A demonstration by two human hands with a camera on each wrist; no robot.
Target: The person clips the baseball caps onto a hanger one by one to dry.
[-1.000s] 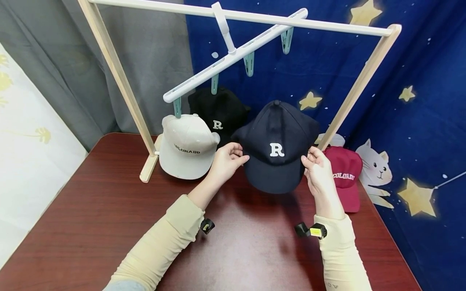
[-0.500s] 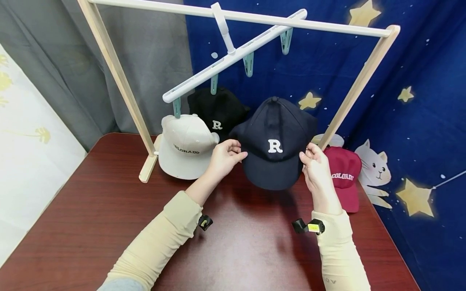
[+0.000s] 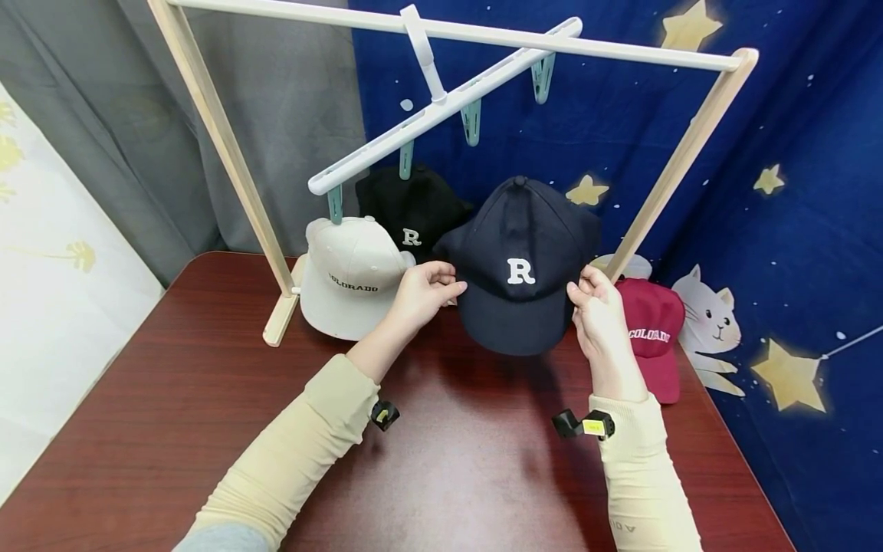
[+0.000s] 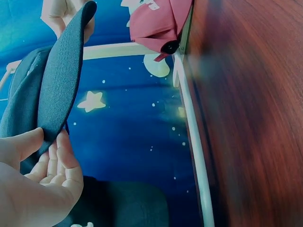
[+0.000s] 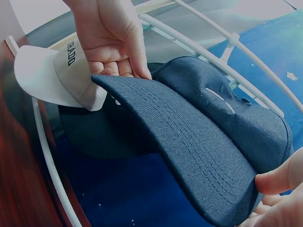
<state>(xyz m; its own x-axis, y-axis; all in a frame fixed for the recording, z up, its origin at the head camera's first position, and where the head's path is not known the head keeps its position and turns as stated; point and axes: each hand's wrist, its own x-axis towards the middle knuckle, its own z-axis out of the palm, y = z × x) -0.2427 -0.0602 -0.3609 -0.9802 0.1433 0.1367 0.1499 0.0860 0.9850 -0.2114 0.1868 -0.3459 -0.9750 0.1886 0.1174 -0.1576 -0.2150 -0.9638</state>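
A navy baseball cap (image 3: 517, 261) with a white R is held up above the table, its brim toward me. My left hand (image 3: 425, 294) pinches the brim's left edge between thumb and fingers, as the left wrist view also shows. On the opposite edge, my right hand (image 3: 602, 314) grips the brim the same way; in the right wrist view its thumb lies on top of the brim. Above hangs a white clip hanger (image 3: 441, 103) with several teal clips (image 3: 471, 123). Behind the left hand, a white COLORADO cap (image 3: 355, 268) sits under the hanger's near clip.
A wooden rack (image 3: 228, 146) with a white top rod carries the hanger. The black R cap (image 3: 414, 207) is at the back left. A red COLORADO cap (image 3: 651, 326) stands by the right post. The reddish-brown table (image 3: 441, 468) spans the foreground; a starry blue curtain (image 3: 793, 253) hangs behind.
Both hands have raised the navy cap slightly and shifted it a little to the left, keeping their hold on the brim. The hanger and other caps look unmoved.
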